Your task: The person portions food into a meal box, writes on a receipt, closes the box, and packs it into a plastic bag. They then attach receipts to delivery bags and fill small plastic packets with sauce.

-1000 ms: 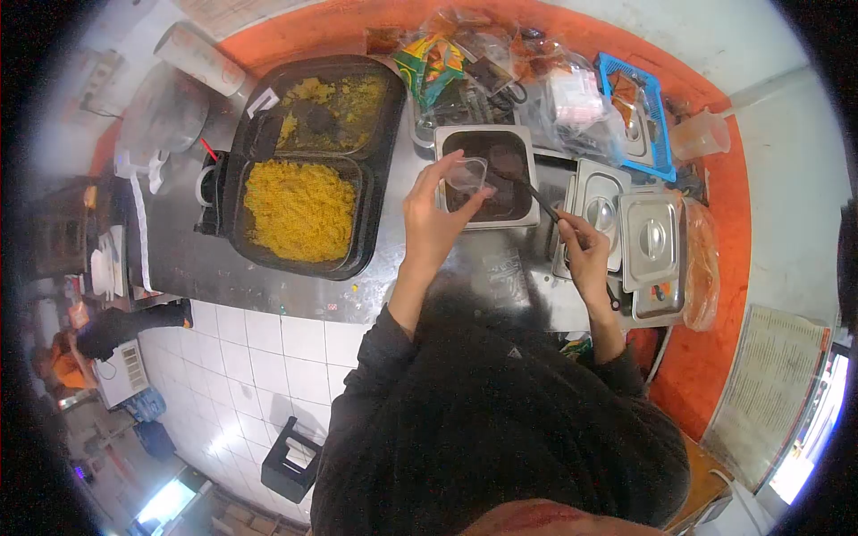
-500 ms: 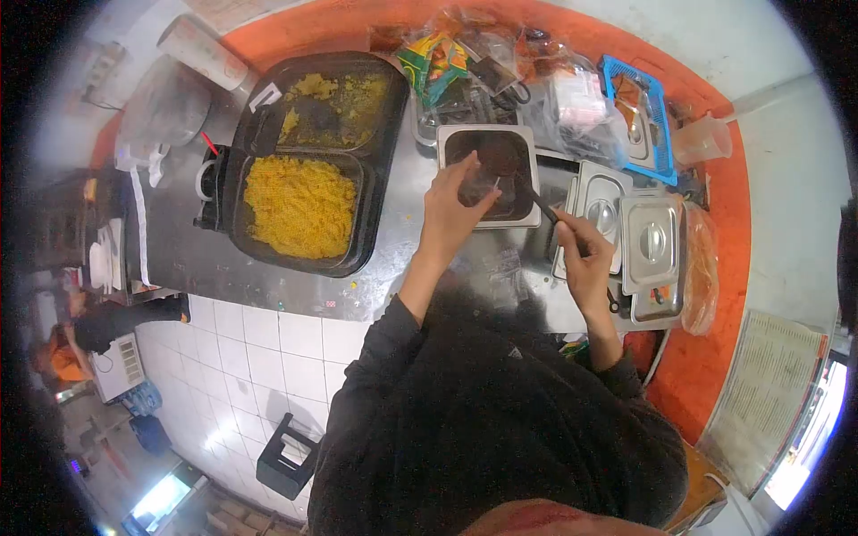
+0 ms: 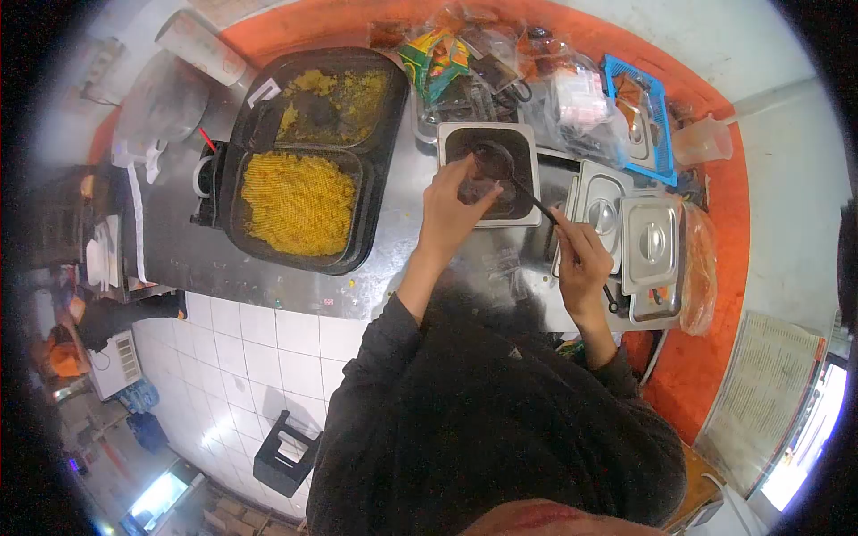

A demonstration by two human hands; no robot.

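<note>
1. A person in a dark long-sleeved top works at a metal table [image 3: 384, 259], both hands at a square-rimmed steel container [image 3: 535, 170] with dark contents.
2. The left hand [image 3: 447, 207] holds a small clear cup [image 3: 480, 188] between thumb and fingers, over the container's opening; the cup's outline is faint against the dark inside.
3. The right hand [image 3: 584, 261] is closed around the black handle of a ladle [image 3: 539, 207], which slants across the container's rim, its round bowl inside, close to the cup. Whether bowl and cup touch cannot be told.
4. Left of the container, a black hinged-looking cooker [image 3: 374, 192] lies open, yellow grainy food [image 3: 299, 204] filling its near half and yellow remains clinging to the far one.
5. To the right, two steel lids [image 3: 649, 239] with raised handles sit side by side, a clear plastic bag [image 3: 699, 268] just beyond them.
6. Behind, along an orange wall, a green-and-yellow packet [image 3: 436, 67] stands among plastic bags, with a blue basket [image 3: 663, 147] at the far right.
</note>
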